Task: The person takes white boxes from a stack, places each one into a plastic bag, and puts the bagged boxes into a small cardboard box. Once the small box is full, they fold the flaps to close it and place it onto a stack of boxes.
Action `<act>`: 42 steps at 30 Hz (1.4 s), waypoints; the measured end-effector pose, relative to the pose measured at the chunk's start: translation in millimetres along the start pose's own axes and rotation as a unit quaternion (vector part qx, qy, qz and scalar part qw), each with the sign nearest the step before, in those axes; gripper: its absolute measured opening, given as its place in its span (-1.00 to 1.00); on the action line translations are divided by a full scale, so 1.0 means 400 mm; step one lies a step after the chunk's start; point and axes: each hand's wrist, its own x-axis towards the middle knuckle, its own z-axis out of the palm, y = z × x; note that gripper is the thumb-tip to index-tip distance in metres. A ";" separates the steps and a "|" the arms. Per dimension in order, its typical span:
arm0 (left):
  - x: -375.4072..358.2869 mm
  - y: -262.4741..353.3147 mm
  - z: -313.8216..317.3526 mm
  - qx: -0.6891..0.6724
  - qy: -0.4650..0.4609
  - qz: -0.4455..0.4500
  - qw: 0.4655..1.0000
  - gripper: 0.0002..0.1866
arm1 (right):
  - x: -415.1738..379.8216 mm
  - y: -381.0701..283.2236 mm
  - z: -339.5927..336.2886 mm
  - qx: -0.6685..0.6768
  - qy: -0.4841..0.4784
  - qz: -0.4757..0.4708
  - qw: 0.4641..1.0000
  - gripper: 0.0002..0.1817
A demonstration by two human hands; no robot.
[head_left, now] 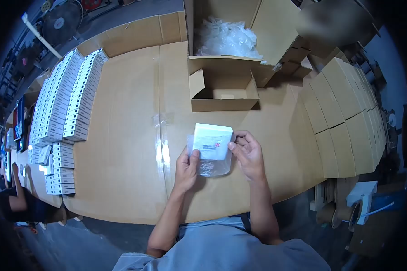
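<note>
Above the cardboard-covered table, both hands hold a small white box (212, 141) with a red mark and small print on its face. A clear plastic bag (217, 169) is around its lower part and hangs below it. My left hand (186, 170) grips the left edge, thumb on the front. On the other side, my right hand (248, 156) pinches the bag's edge near the box's right side, thumb in front and fingers bent behind. How far the box sits inside the bag is hard to make out.
An open cardboard box (225, 105) stands beyond my hands, before a large carton holding crumpled clear plastic bags (228, 38). Long rows of small white boxes (59, 99) line the left side. Stacked brown cartons (343, 117) rise at right. Another person's arm (18, 189) shows far left.
</note>
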 end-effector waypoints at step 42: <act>0.037 0.041 0.024 -0.086 0.059 -0.103 0.989 -0.54 | -0.005 -0.046 0.002 -0.369 -0.147 -0.181 0.900 -0.62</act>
